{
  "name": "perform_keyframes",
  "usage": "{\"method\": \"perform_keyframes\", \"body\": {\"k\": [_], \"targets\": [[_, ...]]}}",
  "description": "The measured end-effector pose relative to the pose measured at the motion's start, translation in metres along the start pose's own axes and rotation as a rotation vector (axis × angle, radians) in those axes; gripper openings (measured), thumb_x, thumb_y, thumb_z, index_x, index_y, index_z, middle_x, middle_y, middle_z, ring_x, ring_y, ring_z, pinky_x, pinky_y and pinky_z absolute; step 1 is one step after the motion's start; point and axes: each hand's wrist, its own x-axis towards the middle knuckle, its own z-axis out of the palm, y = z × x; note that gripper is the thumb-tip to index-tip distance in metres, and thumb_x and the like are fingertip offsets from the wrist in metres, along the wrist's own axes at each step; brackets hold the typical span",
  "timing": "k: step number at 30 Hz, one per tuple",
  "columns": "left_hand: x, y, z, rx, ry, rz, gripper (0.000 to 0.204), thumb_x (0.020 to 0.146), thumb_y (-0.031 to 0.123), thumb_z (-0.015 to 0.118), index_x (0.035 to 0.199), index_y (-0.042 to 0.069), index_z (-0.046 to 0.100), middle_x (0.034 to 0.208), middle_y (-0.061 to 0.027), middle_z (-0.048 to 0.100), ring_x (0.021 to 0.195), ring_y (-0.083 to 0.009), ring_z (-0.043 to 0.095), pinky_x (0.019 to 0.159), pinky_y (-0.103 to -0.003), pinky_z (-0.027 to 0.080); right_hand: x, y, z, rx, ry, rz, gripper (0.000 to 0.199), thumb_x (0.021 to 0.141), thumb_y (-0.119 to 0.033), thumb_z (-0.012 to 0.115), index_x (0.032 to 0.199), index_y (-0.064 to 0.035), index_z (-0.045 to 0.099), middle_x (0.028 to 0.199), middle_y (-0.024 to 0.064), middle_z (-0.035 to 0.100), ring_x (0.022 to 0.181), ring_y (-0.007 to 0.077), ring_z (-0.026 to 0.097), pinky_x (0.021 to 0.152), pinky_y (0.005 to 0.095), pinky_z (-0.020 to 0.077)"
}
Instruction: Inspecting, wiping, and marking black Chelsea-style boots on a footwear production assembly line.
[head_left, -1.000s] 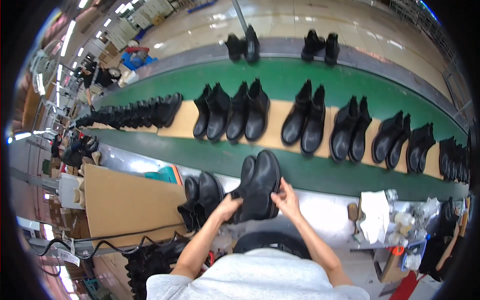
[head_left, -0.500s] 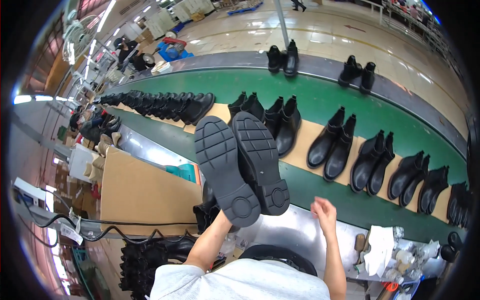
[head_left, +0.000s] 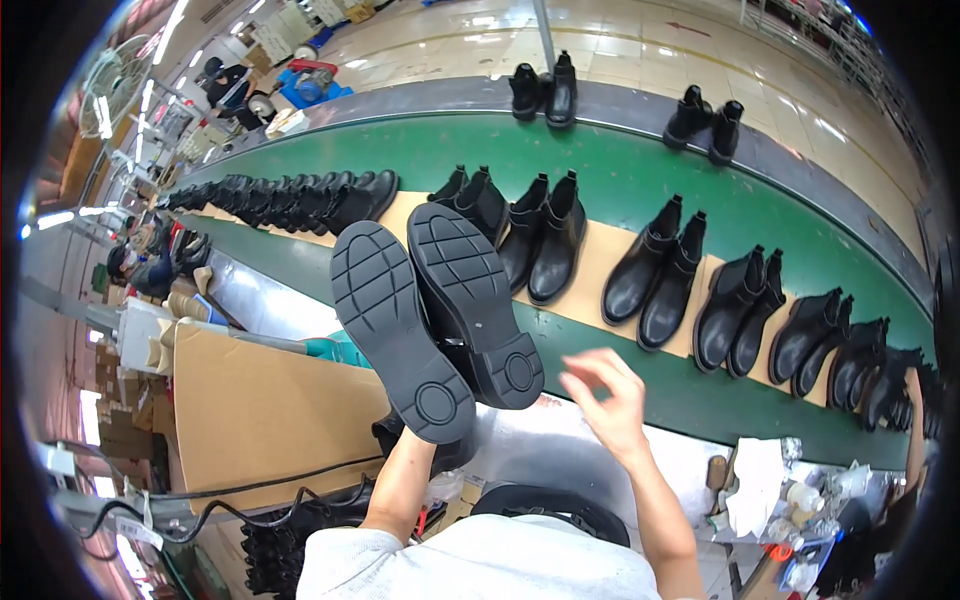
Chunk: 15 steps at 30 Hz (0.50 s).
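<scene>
Place: a shoe factory floor, at an assembly line.
Line: a long green conveyor belt [head_left: 640, 170] curves across the hall, carrying pairs of black ankle boots [head_left: 545, 240] set on tan boards [head_left: 590, 290].
Stock: more black boots [head_left: 270, 200] packed in a tight row further along the belt.
Surroundings: cardboard sheet [head_left: 260, 410], a wall fan [head_left: 105, 85], polished floor [head_left: 620, 50], another worker [head_left: 225, 75] seated far off.

A raised pair of black boots [head_left: 435, 320], soles toward the camera, blocks the left side; the open right hand [head_left: 610, 400] has bare green conveyor belt [head_left: 660, 385] ahead (rows of black leather ankle boots [head_left: 655, 275] stand beyond).
</scene>
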Motion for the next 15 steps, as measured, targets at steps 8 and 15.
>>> {"method": "perform_keyframes", "body": {"k": [8, 15], "targets": [[0.012, -0.009, 0.006, 0.113, -0.013, 0.124, 0.034, 0.088, 0.017, 0.052, 0.119, 0.002, 0.052, 0.111, -0.0114, 0.059, 0.097, -0.0237, 0.059, 0.084, -0.037, 0.049, 0.033, -0.019, 0.037, -0.364, -0.057, -0.229, 0.017, 0.076, -0.003, 0.065, 0.092, 0.001, 0.066, 0.081, 0.0102, 0.062, 0.063, 0.0187, 0.06, 0.056, 0.0259, 0.0479], [0.04, 0.007, 0.006, 0.223, -0.022, 0.269, 0.034, 0.088, 0.017, 0.051, 0.118, 0.001, 0.052, 0.11, -0.0117, 0.059, 0.096, -0.0231, 0.06, 0.083, -0.036, 0.049, 0.062, -0.021, 0.036, -0.467, -0.105, -0.349, 0.007, 0.071, -0.003, 0.062, 0.073, -0.0005, 0.056, 0.069, 0.0116, 0.054, 0.067, 0.0292, 0.056, 0.061, 0.0369, 0.0472]]}}
